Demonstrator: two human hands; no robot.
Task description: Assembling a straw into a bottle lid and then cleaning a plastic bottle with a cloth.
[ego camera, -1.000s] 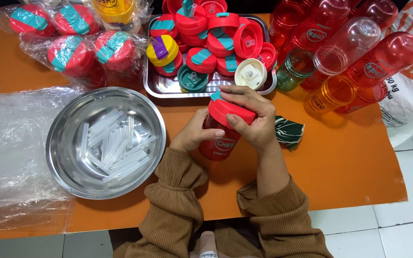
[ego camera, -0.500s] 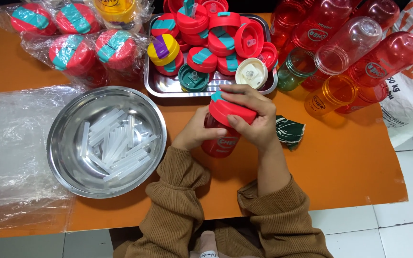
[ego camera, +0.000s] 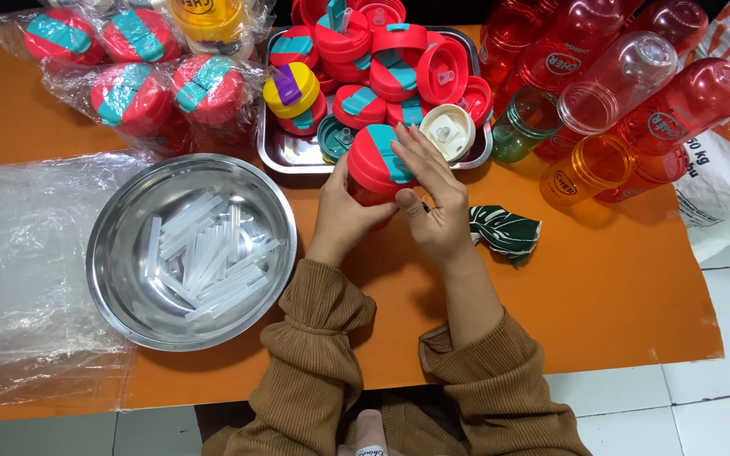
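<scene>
Head | both hands (ego camera: 399, 207) gripping red-lidded bottle (ego camera: 375, 165) | bottle now tipped more upright

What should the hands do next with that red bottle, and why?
Probably keep twisting the red lid tight. The left hand grips the bottle beneath it, while the right hand lies over the lid's teal flap, and the bottle is tilted, held above the orange table.

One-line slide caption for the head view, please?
Both hands, left hand and right hand, grip a red-lidded bottle beside a steel bowl.
</scene>
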